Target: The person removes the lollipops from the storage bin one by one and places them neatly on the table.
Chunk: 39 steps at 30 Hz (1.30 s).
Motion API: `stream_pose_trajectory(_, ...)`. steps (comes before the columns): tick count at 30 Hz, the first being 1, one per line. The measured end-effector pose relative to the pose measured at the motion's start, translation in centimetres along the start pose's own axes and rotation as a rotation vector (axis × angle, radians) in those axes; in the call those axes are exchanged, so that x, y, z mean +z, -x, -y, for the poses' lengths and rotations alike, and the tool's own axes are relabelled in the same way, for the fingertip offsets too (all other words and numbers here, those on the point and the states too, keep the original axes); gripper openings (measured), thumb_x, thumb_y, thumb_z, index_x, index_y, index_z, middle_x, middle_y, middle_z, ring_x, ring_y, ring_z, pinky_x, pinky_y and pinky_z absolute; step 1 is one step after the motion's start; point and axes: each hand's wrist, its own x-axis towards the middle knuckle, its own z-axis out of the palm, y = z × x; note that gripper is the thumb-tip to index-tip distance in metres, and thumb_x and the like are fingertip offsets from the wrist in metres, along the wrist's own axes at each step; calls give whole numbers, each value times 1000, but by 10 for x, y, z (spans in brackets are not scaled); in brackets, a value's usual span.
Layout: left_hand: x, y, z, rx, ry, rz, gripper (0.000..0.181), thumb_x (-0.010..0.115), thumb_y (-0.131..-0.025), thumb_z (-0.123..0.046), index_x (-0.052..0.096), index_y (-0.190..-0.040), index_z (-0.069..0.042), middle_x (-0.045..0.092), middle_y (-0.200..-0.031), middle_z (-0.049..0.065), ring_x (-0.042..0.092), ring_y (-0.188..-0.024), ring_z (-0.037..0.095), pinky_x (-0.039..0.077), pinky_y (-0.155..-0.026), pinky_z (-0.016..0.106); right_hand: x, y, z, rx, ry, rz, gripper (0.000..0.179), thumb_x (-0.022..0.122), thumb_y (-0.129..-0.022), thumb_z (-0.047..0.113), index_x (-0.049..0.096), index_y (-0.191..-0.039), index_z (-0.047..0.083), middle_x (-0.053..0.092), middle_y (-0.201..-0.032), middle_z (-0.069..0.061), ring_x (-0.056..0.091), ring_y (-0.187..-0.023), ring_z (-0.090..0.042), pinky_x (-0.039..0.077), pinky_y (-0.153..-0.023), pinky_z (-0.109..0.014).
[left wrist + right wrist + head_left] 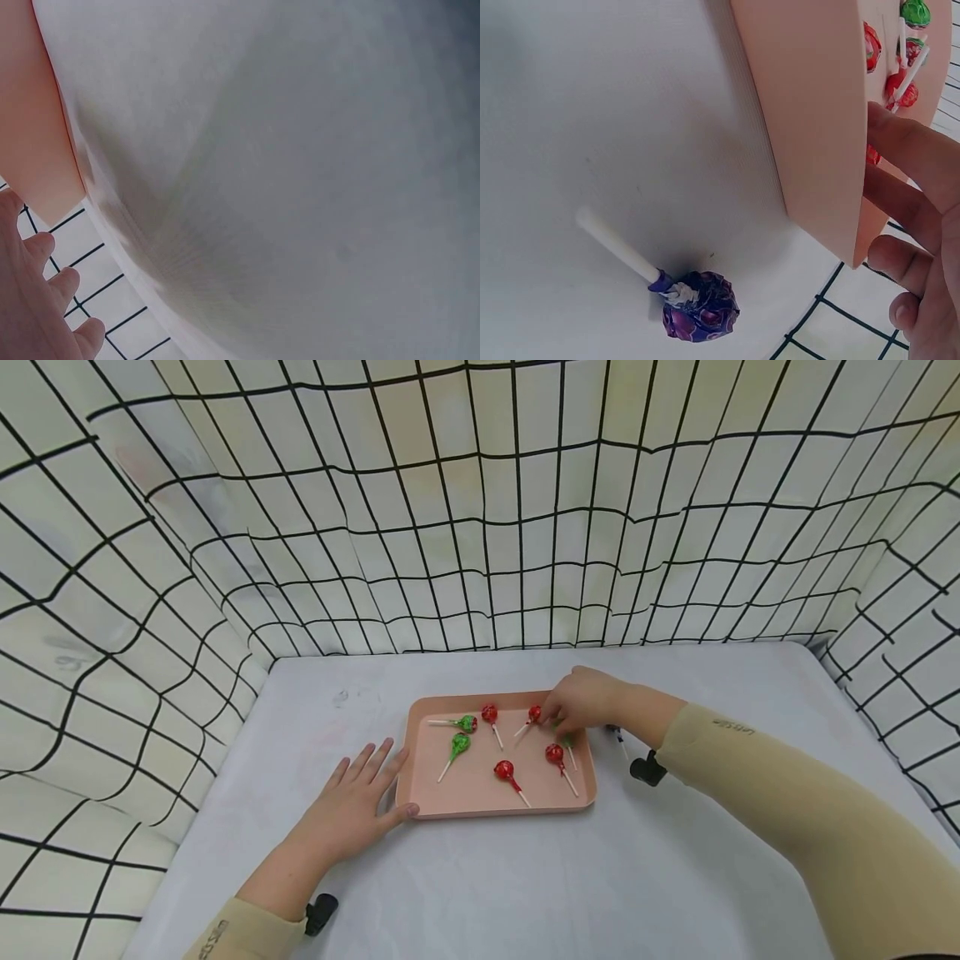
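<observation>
Sleeve (780,802), tray (472,797), tabletop (525,893) (gridded walls (534,539))

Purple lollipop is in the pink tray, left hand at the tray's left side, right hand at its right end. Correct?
No: the purple lollipop lies on the white table, outside the pink tray, as the right wrist view shows. The left hand is at the tray's left side and the right hand at its right end, as you say.

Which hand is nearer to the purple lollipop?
Right. The right hand is over the right end of the tray, near the purple lollipop; the left hand is at the opposite end.
</observation>
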Motion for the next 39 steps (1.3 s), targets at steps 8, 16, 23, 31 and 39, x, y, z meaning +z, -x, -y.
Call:
stream_pose_trajectory(8,1,-1,1,2,0,1,91,43,-90,-75,22,-160,-20,16,-165,9,15,-150,35,12,-119,61,-3,5,-2,42,-15,30,24,77,-88,26,77,-112,24,73,-103,13,61,-94,-10,39,-97,-45)
stream_pose_trajectory(16,-1,-1,0,8,3,3,90,44,-91,-74,24,-159,-19,17,-165,10,16,-150,36,12,-119,61,1,5,-6,69,-6,59,18,76,-88,26,79,-106,28,70,-90,19,56,-85,-8,37,-85,-36)
stream_pose_trajectory(23,-3,1,-2,10,-1,3,89,43,-92,-73,24,-159,-18,18,-164,11,17,-150,36,13,-119,59,3,5,-9,69,-10,52,17,77,-88,28,79,-104,29,69,-87,19,57,-84,-8,37,-84,-36)
stream_pose_trajectory(31,-1,0,-1,10,-1,-1,91,40,-91,-76,24,-159,-18,18,-165,10,16,-150,35,13,-119,59,3,5,-10,67,13,20,21,74,-88,24,79,-109,28,71,-93,18,57,-84,-9,39,-97,-45)
stream_pose_trajectory(39,-1,0,-2,1,-4,0,90,44,-91,-73,24,-159,-18,18,-165,10,16,-150,35,13,-119,59,-7,7,-8,84,24,-29,23,73,-89,27,78,-111,30,72,-97,17,58,-86,-9,36,-105,-50)
